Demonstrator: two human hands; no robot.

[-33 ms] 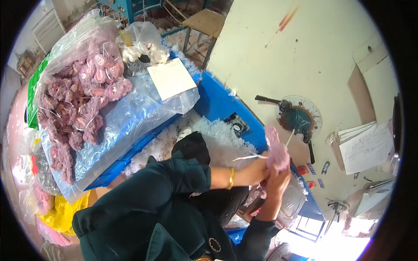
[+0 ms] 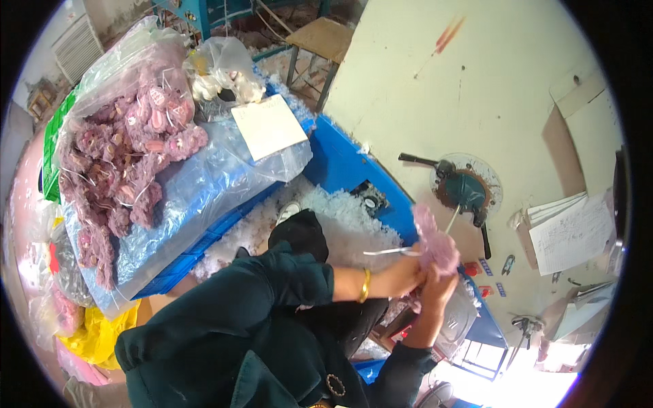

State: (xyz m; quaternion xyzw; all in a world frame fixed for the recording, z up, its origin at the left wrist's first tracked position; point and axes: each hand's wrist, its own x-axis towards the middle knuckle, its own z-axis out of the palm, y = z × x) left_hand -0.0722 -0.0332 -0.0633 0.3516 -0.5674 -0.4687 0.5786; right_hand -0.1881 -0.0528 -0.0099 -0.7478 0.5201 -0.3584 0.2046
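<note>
A fuzzy pink plush piece [image 2: 437, 246] is held up at the near edge of the pale table. My left hand [image 2: 408, 273], below a gold bracelet, is closed on its lower left side. From beneath, my right hand [image 2: 437, 291] grips the same piece with fingers wrapped round it; some fingertips are hidden. A thin white strip [image 2: 391, 251] sticks out leftward beside my left hand. Just beyond the plush, a slim pale rod [image 2: 453, 219] points toward it from a dark green round fixture [image 2: 465, 189] on the table. Whether rod and plush touch, I cannot tell.
Left, a clear bag of pink plush pieces [image 2: 129, 149] lies on blue plastic sheeting [image 2: 197, 183] with a paper card [image 2: 269, 126]. White fluff [image 2: 340, 211] fills a blue bin [image 2: 360, 160] before me. Papers [image 2: 568, 234] and small tools [image 2: 508, 264] lie on the table [image 2: 435, 88].
Both hands and the plush piece have shifted slightly down and to the right. The upper part of the plush tilts a little more to the left.
</note>
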